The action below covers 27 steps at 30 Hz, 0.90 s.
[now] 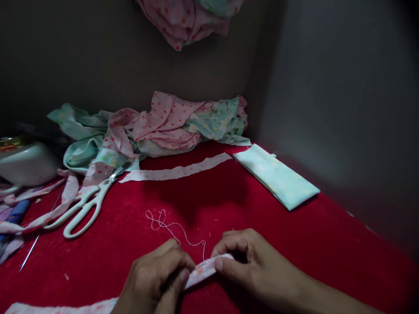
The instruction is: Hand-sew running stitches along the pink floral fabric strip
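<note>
Between my two hands a folded pink dotted fabric strip (203, 273) is stretched just above the red cloth. My left hand (160, 272) pinches its left part, with thumb and fingers closed on it. At its right end my right hand (244, 261) grips the strip between thumb and fingers. A thin white thread (179, 226) runs from the strip's upper edge and lies in loops on the red surface beyond. Whether a needle is in either hand cannot be made out. Another piece of dotted fabric (65, 308) shows at the bottom left, partly behind my left arm.
White-handled scissors (98, 196) lie at left, near a metal rod (29, 253). A flat pink strip (176, 172) and a folded pale green cloth (278, 176) lie beyond my hands. Crumpled pink and green fabric (170, 122) is heaped at the back; more fabric (186, 22) hangs above.
</note>
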{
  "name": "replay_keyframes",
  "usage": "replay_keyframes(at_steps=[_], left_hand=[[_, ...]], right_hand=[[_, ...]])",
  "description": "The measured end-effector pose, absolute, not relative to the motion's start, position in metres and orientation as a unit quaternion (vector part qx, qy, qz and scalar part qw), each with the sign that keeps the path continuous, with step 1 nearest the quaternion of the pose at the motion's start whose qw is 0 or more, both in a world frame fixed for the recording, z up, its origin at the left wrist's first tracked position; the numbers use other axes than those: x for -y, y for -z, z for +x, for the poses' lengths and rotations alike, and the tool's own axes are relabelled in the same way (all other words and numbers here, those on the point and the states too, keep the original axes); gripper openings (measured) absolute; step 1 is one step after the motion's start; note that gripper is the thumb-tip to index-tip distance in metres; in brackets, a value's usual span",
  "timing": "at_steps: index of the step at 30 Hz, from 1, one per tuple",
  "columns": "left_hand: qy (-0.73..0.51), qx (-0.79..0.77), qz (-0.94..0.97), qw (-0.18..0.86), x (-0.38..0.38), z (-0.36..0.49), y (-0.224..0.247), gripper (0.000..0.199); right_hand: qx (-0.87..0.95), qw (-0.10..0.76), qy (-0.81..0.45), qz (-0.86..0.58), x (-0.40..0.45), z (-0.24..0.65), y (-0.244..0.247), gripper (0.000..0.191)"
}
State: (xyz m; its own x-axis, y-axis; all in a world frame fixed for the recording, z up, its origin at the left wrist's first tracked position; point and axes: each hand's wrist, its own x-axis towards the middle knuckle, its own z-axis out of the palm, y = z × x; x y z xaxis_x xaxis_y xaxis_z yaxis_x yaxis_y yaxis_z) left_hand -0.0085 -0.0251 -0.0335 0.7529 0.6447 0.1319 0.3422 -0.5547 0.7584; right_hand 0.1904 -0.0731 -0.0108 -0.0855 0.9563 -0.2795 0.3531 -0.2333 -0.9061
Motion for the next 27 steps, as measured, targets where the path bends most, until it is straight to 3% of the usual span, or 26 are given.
replay_keyframes(at_steps=[18, 27], left_hand=[[-0.231, -0.296, 0.844, 0.384, 0.0260, -0.0048, 0.0332, 0.023], [-0.202, -0.301, 0.830, 0.424, 0.0246, -0.0053, 0.0320, 0.023]], right_hand=[[0.525, 0.311, -0.521, -0.597, 0.0739, 0.1899, 0.0113, 0.016], [0.479, 0.333, -0.595, -0.553, 0.0738, 0.1877, 0.0130, 0.016]])
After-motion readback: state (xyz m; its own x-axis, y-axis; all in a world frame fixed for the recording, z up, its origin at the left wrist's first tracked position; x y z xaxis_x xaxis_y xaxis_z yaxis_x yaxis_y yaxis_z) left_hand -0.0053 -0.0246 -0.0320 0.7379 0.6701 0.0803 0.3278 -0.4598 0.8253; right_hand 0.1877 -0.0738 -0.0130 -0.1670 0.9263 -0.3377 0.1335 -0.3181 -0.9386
